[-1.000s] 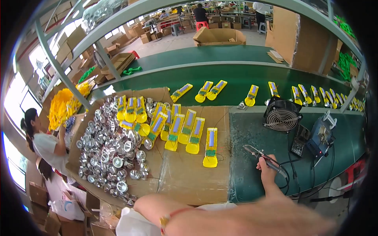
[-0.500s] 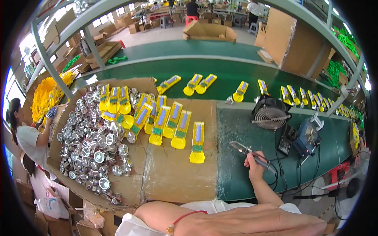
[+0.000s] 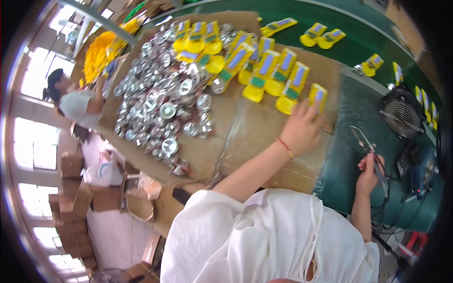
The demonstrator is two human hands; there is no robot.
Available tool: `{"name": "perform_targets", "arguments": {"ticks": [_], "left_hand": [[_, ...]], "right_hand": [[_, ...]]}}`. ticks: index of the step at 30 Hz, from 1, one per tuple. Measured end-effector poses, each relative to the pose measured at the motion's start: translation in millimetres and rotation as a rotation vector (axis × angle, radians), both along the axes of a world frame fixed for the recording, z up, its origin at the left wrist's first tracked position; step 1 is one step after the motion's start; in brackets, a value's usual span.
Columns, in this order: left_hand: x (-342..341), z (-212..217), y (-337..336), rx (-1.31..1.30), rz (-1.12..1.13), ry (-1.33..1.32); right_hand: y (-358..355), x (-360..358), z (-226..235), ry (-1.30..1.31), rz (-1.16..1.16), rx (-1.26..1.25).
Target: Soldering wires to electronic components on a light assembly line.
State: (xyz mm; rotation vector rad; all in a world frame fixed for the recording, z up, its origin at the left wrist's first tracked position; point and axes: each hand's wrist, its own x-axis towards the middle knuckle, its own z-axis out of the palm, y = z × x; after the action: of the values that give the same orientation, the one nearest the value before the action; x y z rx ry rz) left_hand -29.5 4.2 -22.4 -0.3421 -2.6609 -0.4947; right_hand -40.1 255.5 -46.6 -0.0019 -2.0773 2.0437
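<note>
My left hand [image 3: 302, 129] reaches across the cardboard sheet [image 3: 255, 127] and its fingers close on a yellow torch-shaped part [image 3: 318, 96], the last one of a row of yellow parts [image 3: 269, 70]. My right hand [image 3: 369, 172] rests on the green mat [image 3: 358, 118] and holds a thin soldering iron [image 3: 368, 148] with its tip pointing away from me. A heap of shiny silver reflector cups [image 3: 160, 101] lies on the left half of the cardboard.
A small black fan [image 3: 401, 113] and a dark box with cables [image 3: 417, 172] stand at the right. More yellow parts [image 3: 325, 37] lie on the green belt behind. Another person [image 3: 75, 101] works at the left beside brown cartons [image 3: 78, 188].
My left hand has come forward from under the view to the last yellow part in the row. The view has tipped down and to the left. My right hand still holds the iron.
</note>
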Motion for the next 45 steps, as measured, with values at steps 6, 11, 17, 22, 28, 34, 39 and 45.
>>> {"name": "perform_targets", "arguments": {"ticks": [6, 11, 17, 22, 28, 34, 39, 45], "left_hand": [[44, 6, 10, 0.225, -0.019, -0.065], [61, 52, -78, 0.013, 0.652, 0.23], [33, 67, -194, -0.084, 0.963, 0.186], [46, 41, -132, -0.016, 0.811, 0.403], [77, 7, -83, -0.101, 0.314, 0.012], [89, 21, -89, -0.081, 0.312, -0.031], [78, 39, -74, 0.151, 0.449, 0.156], [33, 26, -23, 0.032, 0.525, -0.362]], "right_hand": [[1, -1, -9, -0.002, 0.042, -0.027], [11, -3, -15, -0.003, 0.025, -0.048], [2, 0, -6, -0.006, 0.078, -0.032], [6, 3, -11, -0.018, 0.054, -0.081], [-2, 1, 2, -0.018, 0.089, -0.112], [0, 2, 3, -0.044, 0.053, -0.108], [-4, 2, 7, -0.054, 0.057, -0.103], [0, 3, 5, -0.048, 0.044, -0.105]]}}
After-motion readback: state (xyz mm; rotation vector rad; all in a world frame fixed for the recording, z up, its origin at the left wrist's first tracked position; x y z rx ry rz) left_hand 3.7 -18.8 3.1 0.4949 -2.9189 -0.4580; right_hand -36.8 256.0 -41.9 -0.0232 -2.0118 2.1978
